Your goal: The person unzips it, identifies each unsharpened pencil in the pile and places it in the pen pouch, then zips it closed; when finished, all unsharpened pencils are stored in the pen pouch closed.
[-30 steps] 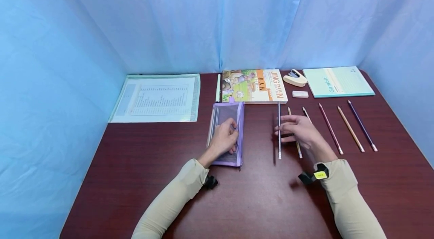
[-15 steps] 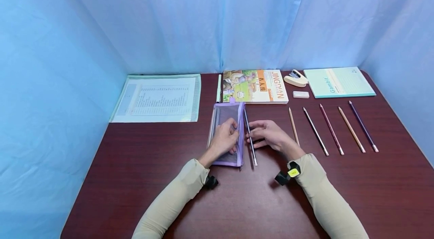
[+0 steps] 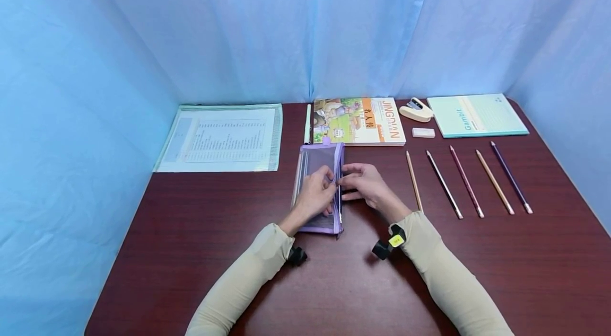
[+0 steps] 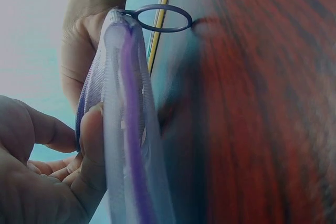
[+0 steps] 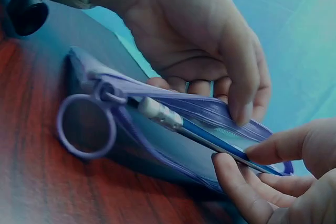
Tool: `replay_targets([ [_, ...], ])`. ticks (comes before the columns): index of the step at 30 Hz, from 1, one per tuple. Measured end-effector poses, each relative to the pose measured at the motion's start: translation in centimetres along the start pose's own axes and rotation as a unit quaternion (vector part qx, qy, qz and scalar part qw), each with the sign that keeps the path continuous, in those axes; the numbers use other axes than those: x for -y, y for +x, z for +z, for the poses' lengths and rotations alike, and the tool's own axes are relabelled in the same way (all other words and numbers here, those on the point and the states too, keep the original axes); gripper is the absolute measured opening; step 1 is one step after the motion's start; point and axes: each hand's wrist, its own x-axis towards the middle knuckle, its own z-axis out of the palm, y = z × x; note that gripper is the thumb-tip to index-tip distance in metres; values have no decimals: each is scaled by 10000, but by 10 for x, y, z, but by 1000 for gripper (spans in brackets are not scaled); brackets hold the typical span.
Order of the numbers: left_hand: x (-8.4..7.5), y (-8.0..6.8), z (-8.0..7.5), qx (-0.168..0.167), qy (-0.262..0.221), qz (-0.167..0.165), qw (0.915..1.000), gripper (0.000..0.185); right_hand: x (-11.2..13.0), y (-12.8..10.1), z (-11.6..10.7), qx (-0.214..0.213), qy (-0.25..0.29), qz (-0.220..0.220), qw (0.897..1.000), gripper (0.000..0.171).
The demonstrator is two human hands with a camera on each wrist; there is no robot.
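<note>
Both forearms, in beige sleeves, extend forward over the dark red-brown wood-grain tabletop [image 3: 238,251] and converge at the centre. The left hand [image 3: 315,194] lies palm-down on the flat purple translucent mesh pencil pouch [image 3: 315,158]; its thumb and fingers curl over the pouch's upper lip and pinch it, holding the zip opening apart. The right hand [image 3: 365,186] sits just beside the pouch's right edge, fingers curled, pinching a slim blue pencil with a white end cap [image 5: 210,137] between thumb and fingertips. The pencil lies along the zip opening, its capped end near the round purple ring pull [image 5: 86,124]; the right wrist view shows the shaft resting in the mouth of the pouch. The pouch fabric is thin, soft and see-through, with a darker purple zip band.

To the right, five slender wooden pencils [image 3: 444,185] lie in a parallel row, well apart from the hands. Farther back lie a glossy illustrated book with an orange spine band [image 3: 358,121], a small white rectangular eraser [image 3: 422,133], a cream rounded stapler [image 3: 415,111], a pale green notebook [image 3: 477,115] and, at left, a clear mesh document folder holding a printed sheet [image 3: 221,137].
</note>
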Motion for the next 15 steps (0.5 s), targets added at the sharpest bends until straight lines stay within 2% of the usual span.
replay_targets([
  [8,0,0,0,-6,26,-14,10000,14,1,-6,5,-211,-503,-182,9983,47],
  [15,-1,0,1,2,25,-31,10000,16,13,-3,-11,-725,-915,-158,9930,39],
])
